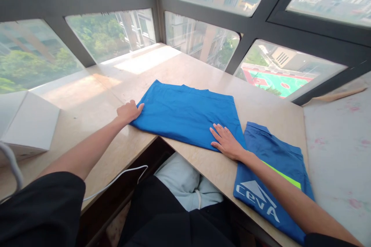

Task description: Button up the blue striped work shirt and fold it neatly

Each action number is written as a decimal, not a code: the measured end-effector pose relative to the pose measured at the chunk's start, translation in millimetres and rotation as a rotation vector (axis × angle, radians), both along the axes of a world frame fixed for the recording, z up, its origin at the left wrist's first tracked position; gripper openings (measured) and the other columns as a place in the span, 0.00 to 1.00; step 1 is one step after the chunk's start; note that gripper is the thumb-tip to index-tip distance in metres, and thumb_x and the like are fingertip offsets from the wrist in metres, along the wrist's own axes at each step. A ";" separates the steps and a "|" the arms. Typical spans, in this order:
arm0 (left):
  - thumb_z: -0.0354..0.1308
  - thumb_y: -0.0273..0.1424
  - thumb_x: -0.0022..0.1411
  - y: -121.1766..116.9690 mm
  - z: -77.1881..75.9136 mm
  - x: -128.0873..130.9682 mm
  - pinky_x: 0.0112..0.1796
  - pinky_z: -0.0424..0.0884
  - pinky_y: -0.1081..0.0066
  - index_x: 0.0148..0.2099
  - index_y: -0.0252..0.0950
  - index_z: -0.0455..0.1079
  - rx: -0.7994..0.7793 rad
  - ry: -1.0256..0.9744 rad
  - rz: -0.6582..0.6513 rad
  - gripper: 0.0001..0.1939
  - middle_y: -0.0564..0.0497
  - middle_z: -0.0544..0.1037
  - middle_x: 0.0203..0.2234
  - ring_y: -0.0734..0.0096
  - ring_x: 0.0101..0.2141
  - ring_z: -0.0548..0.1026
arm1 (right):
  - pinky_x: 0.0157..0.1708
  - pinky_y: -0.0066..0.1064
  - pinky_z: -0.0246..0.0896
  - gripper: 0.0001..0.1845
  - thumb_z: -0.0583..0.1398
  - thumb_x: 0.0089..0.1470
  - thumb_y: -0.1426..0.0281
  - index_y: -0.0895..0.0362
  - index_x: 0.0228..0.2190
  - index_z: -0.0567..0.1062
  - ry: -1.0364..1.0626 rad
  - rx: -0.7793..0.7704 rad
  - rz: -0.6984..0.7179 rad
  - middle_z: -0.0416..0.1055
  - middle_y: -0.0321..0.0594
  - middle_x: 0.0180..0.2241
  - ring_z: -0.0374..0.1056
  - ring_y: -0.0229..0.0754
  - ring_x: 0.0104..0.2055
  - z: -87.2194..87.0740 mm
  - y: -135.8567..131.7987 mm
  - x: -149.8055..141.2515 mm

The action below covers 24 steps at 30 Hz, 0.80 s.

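Note:
A bright blue folded garment lies flat across the pale stone counter. At its left end, my left hand grips the edge, thumb on top and the other fingers curled. My right hand rests on its lower right part with fingers spread, palm down. Partly under my right forearm is a second folded garment, darker blue, with a lime-yellow stripe and white "CEVA" lettering. The two garments touch or slightly overlap near my right wrist.
A white box stands on the counter at left, near a grey curved tube. A white cable hangs at the front edge. Dark-framed windows line the back, and a flower-patterned wall bounds the right.

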State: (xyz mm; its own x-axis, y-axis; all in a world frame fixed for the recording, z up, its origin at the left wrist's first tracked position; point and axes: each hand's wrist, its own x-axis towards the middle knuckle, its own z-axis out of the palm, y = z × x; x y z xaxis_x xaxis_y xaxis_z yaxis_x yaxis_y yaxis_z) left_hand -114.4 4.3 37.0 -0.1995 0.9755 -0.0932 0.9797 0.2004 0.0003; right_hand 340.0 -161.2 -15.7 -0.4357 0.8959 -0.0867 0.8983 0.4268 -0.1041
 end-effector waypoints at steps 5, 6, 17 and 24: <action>0.41 0.63 0.57 4.3 15.7 -20.8 0.40 0.70 0.54 0.47 0.28 0.72 -0.233 -0.106 0.060 0.43 0.28 0.75 0.47 0.38 0.47 0.73 | 0.67 0.53 0.36 0.36 0.42 0.65 0.50 0.54 0.68 0.49 -0.017 -0.020 0.002 0.38 0.48 0.69 0.33 0.52 0.71 -2.8 1.3 -0.8; 0.43 0.64 0.55 4.9 19.8 -24.2 0.37 0.70 0.57 0.45 0.28 0.72 -0.260 -0.164 0.079 0.43 0.29 0.76 0.45 0.40 0.45 0.74 | 0.67 0.53 0.37 0.36 0.43 0.65 0.50 0.55 0.67 0.50 -0.022 -0.026 -0.002 0.38 0.48 0.69 0.34 0.53 0.71 -2.5 1.6 -1.4; 0.72 0.44 0.38 -8.6 40.9 -48.9 0.27 0.72 0.71 0.40 0.33 0.71 -0.537 -1.067 0.269 0.29 0.46 0.78 0.29 0.64 0.30 0.76 | 0.62 0.48 0.53 0.34 0.53 0.61 0.51 0.62 0.58 0.69 0.092 -0.251 -0.108 0.64 0.56 0.59 0.60 0.57 0.62 60.1 45.3 -35.9; 0.72 0.30 0.41 -6.3 37.0 -49.6 0.32 0.77 0.69 0.41 0.31 0.72 -0.547 -1.316 0.368 0.23 0.41 0.80 0.35 0.64 0.32 0.77 | 0.56 0.38 0.61 0.22 0.56 0.61 0.61 0.60 0.52 0.73 0.379 -0.244 -0.127 0.71 0.49 0.54 0.68 0.48 0.54 90.7 112.7 -129.5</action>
